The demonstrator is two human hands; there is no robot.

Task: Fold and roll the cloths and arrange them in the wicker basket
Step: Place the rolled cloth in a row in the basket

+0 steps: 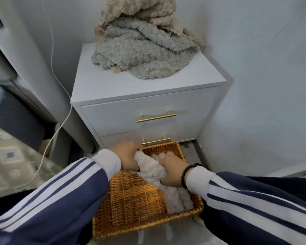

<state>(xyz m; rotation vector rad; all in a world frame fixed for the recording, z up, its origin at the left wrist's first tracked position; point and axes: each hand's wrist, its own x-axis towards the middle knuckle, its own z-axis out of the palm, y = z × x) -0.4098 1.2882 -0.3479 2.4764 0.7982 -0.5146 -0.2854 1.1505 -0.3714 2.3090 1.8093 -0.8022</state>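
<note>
A rectangular wicker basket (131, 197) lies on the floor in front of a white nightstand. A fluffy white rolled cloth (151, 167) is held over its right side by both hands. My left hand (126, 155) grips the cloth's far left end with curled fingers. At the near right end, my right hand (173, 170), with a black bead bracelet at the wrist, grips the same cloth. Another white rolled cloth (179, 200) lies in the basket against its right wall. A heap of loose grey and beige fluffy cloths (141, 45) sits on top of the nightstand.
The white nightstand (148, 106) has two drawers with gold handles and stands right behind the basket. A white cable (60, 103) hangs down on the left. A bed edge with dark fabric (12, 117) is at far left, a white wall on the right.
</note>
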